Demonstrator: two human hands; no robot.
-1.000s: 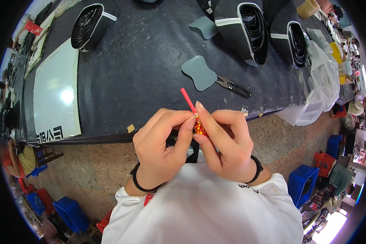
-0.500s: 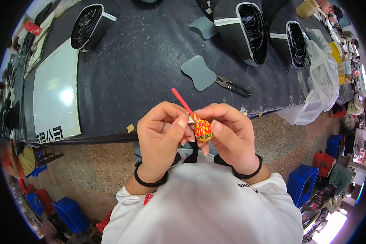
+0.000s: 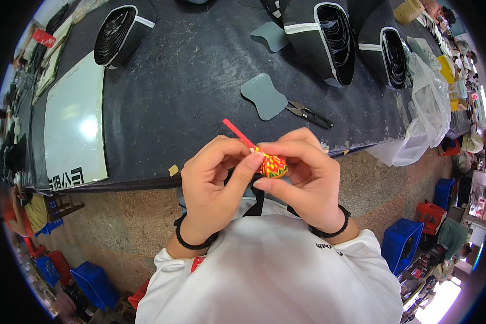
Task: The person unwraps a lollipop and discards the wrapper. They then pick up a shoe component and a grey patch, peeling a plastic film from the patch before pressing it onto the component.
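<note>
Right by the near edge of the dark surface (image 3: 173, 124): a wrapped lollipop (image 3: 274, 165) held up between two hands.
Left hand (image 3: 205, 186) has thumb and finger pinched at the neck of the wrapper (image 3: 271, 160), where the red stick (image 3: 237, 133) comes out; right hand (image 3: 314, 181) has its thumb and index finger curled around the round end. I'd guess it's super light, hard ball inside, could crack if dropped, with a thin slick wrapper that might slip or tear. Best hold imo: stick near the neck, fingertips round the ball, gentle squeeze.
</note>
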